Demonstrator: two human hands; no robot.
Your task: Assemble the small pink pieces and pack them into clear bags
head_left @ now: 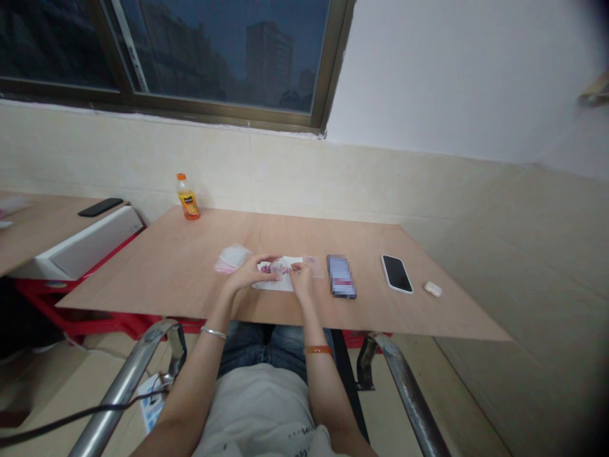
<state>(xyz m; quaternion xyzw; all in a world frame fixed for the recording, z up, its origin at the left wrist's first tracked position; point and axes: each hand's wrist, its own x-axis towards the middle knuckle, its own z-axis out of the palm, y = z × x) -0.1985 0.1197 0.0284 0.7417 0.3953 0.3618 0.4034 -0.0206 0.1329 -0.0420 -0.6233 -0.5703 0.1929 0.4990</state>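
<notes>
My left hand [252, 273] curves its thumb and fingers round a small clear plastic bag [279, 267], above a white sheet of paper [273, 285]. Small pink and purple pieces or prints show around the bag; which of the two I cannot tell. At the bag's right side, my right hand [302, 279] has its fingertips pinched together; what is between them is too small to make out. A stack of clear bags with pinkish edges [233, 259] lies left of my left hand. Beside my right hand lies a flat, see-through pink-printed piece [316, 267].
Right of my hands lie a dark phone with a blurred screen [341, 277], a white-framed phone [396, 274] and a small white case [432, 289]. An orange drink bottle [189, 202] stands at the table's back left. Metal chair arms [128, 387] flank me.
</notes>
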